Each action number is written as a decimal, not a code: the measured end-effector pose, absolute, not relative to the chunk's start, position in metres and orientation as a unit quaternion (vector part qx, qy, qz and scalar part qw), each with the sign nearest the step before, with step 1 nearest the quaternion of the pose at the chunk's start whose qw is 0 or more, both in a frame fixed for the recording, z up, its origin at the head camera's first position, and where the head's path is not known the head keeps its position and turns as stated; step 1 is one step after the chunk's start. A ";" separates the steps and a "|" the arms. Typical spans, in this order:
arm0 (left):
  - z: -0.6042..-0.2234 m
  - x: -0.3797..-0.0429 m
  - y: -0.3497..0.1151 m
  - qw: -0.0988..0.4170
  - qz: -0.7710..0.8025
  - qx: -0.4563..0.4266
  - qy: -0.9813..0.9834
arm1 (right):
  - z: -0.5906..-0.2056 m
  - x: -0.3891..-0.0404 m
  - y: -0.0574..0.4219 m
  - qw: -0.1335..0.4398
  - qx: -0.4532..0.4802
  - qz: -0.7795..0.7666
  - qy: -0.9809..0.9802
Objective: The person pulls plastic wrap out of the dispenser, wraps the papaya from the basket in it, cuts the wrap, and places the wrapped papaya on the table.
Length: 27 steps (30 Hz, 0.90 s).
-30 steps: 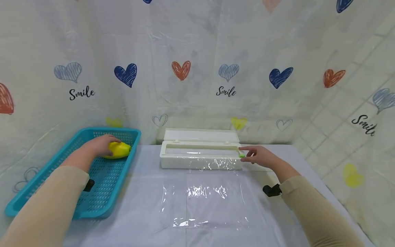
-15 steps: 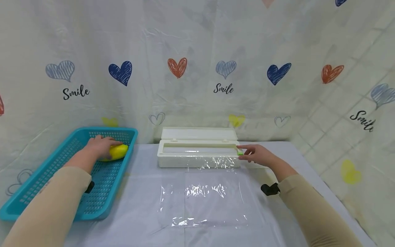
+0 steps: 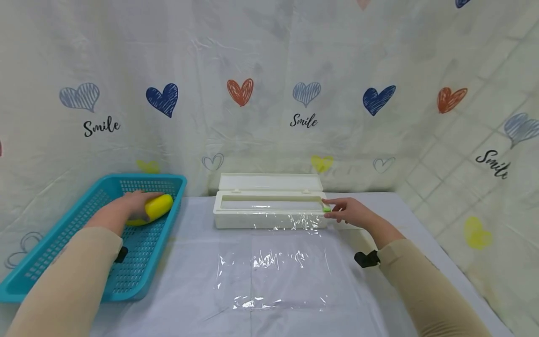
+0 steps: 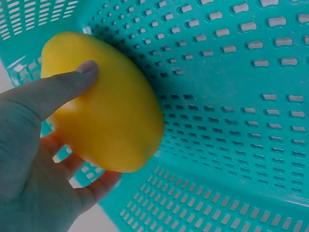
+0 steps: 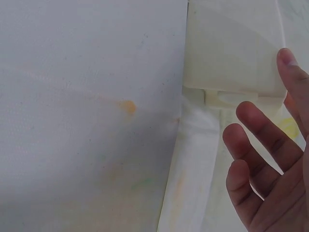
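Observation:
My left hand (image 3: pixel 136 205) grips a smooth yellow, mango-like fruit (image 4: pixel 108 104) inside the blue-green plastic basket (image 3: pixel 147 276). In the left wrist view the thumb lies on top of it, the fingers under its near side. At the right end of a white cling film dispenser (image 3: pixel 269 220), my right hand (image 3: pixel 351 213) touches the corner with thumb and index finger spread, next to a small green slider (image 3: pixel 326 210). The other fingers are loosely bent in the right wrist view. The dispenser's lid (image 3: pixel 269 181) stands raised at the back.
A sheet of clear cling film (image 3: pixel 273 271) runs from the dispenser forward over the white-covered table (image 3: pixel 189 281). Behind it hangs a pale sheet (image 3: pixel 269 56) printed with hearts and "Smile". The basket's tall perforated walls surround the left hand.
My left hand has shifted slightly left and rolled the yellow fruit within the basket, so its position and tilt differ. My right hand stays at the dispenser's end. The head view has shifted slightly.

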State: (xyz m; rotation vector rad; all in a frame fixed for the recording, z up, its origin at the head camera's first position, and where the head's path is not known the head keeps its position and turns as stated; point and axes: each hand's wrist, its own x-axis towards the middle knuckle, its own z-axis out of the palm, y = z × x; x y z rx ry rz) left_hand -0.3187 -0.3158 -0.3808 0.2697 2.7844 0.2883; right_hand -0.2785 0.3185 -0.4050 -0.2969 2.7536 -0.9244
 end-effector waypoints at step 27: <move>-0.336 -0.276 -0.329 0.068 0.116 0.158 0.978 | -0.406 -0.277 0.315 0.122 -0.093 -0.323 0.934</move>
